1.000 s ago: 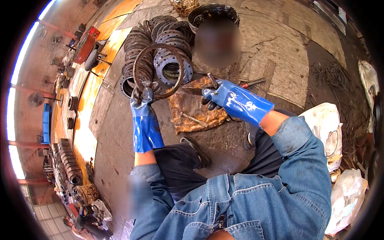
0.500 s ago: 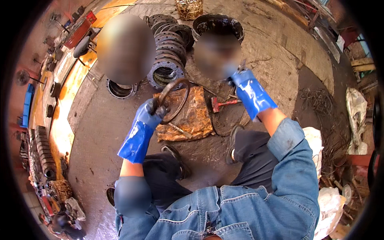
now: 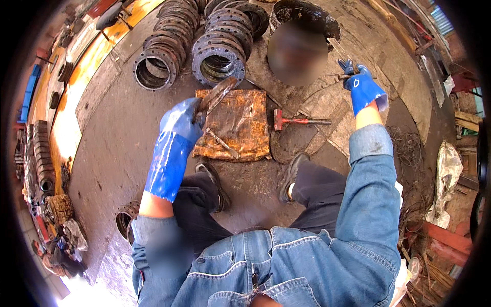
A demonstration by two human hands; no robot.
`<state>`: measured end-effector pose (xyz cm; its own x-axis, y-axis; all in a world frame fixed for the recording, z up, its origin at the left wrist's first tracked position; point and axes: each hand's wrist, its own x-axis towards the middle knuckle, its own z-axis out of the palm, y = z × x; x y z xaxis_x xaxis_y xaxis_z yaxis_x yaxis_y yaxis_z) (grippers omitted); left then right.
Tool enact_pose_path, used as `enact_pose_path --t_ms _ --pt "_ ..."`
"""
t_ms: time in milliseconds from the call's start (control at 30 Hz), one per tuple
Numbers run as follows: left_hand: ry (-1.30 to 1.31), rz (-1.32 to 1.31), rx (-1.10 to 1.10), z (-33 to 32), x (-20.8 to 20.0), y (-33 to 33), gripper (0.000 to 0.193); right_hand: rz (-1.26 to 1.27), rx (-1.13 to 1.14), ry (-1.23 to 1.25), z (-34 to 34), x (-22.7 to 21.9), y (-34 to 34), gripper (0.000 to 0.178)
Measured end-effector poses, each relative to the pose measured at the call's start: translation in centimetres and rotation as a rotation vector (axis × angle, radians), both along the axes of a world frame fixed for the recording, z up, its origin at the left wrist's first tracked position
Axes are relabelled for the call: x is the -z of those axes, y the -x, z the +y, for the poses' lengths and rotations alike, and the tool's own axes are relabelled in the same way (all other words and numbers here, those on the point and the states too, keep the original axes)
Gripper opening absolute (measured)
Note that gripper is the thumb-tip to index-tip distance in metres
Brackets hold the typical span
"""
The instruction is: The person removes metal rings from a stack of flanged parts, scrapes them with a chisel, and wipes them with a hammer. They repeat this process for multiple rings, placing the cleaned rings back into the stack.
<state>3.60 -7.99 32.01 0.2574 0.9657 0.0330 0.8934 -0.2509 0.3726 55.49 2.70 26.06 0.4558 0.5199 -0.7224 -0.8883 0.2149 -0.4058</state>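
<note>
My left hand [image 3: 180,123], in a blue rubber glove, is closed around a dark metal ring [image 3: 221,96]. The ring appears almost edge-on, tilted above a square, rust-brown block [image 3: 245,120] on the floor. Across the block's near left part lies a thin flat-ended metal tool [image 3: 223,143]. Out to the right, my gloved right hand [image 3: 362,84] is closed on a thin dark rod-like thing [image 3: 349,77], its kind unclear. A hammer with a red head [image 3: 279,119] rests on the floor right of the block, between the two hands.
Beyond the block lie two rows of stacked flanged rings [image 3: 219,61] [image 3: 153,69]. A black-smeared bucket [image 3: 330,28] stands far right of them, partly covered by a blur. Tangled wire [image 3: 406,143] and a pale sack [image 3: 447,176] lie rightward. My shoes flank the near floor.
The ring in my left hand has turned from showing its opening to nearly edge-on. My right hand has moved rightward, away from the bucket. The whole view has shifted.
</note>
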Motion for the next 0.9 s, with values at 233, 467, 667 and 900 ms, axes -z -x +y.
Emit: enact_pose_path --t_ms 233,467,667,900 --pt "-0.011 -0.175 -0.003 0.1 -0.2 -0.3 0.031 -0.018 -0.54 -0.008 -8.4 -3.6 2.1 0.024" --pt "0.154 -0.656 0.126 0.9 1.8 -0.5 0.024 -0.146 -0.744 0.106 -20.9 -9.0 17.3 0.015" --pt "0.34 -0.841 0.203 -1.0 0.1 -2.3 0.024 0.085 -0.868 -0.078 -20.7 -9.8 21.1 0.063" --pt "-0.078 -0.491 0.047 -0.2 -1.4 -2.5 0.04 -0.122 -0.757 -0.045 -9.8 -11.4 17.6 0.059"
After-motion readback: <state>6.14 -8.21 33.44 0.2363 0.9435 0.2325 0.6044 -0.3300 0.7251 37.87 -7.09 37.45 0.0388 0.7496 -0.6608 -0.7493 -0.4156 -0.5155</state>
